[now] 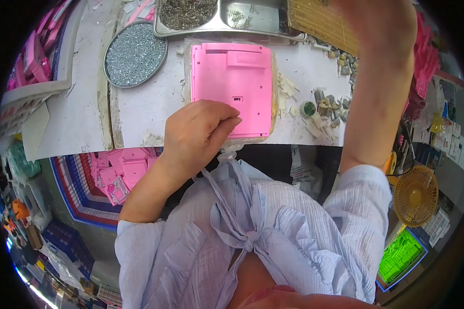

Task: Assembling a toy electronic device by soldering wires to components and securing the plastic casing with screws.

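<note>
On the white table [77, 118] lies one flat pink plastic panel [232, 87], rectangular and smooth. The left hand [198, 134] rests on its lower edge, fingers pinched narrow. The right hand [381, 20] is raised; its grip cannot be told. One round metal tray of screws [135, 54] stands near.

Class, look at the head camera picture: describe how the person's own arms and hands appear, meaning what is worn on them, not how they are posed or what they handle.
Both hands are bare: no gloves, rings or watch show on the left hand or on the right hand, which is partly cut off at the top edge. The forearms are uncovered. The pale blue crinkled blouse has loose, ruffled sleeves ending around the elbows, and a tied bow at the front.
</note>
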Demonstrator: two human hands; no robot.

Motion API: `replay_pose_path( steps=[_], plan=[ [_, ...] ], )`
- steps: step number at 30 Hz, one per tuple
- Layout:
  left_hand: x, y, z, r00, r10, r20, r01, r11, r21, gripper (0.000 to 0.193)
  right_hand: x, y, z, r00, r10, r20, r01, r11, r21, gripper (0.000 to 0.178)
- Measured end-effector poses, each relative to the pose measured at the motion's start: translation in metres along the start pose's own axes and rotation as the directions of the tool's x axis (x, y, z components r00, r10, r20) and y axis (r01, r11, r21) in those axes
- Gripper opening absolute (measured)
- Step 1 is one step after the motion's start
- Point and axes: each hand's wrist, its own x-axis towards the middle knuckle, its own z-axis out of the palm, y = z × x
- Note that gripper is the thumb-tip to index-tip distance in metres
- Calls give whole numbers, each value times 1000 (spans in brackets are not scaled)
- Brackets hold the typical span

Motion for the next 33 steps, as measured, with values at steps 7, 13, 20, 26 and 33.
replay_pose_path(
  steps=[7,13,20,26,33],
  plan=[
    [-5,-1,-7,997,-66,-38,65,997,-30,11,-11,-4,84,968,236,-90,-219,961,168,23],
    [-13,-5,-11,991,-127,-27,122,982,-142,10,-79,28,61,995,-87,58,68,958,278,20],
    [-7,-8,-10,995,-94,-39,86,981,-174,10,-101,23,76,998,-14,-69,29,978,209,24],
    [-2,-15,-13,1000,0,-15,0,1000,-15,17,-97,26,82,997,2,-82,13,984,178,23],
    [58,-97,-81,984,148,-98,-75,848,524,26,-101,34,50,987,-100,-125,121,977,173,26]
  ],
)
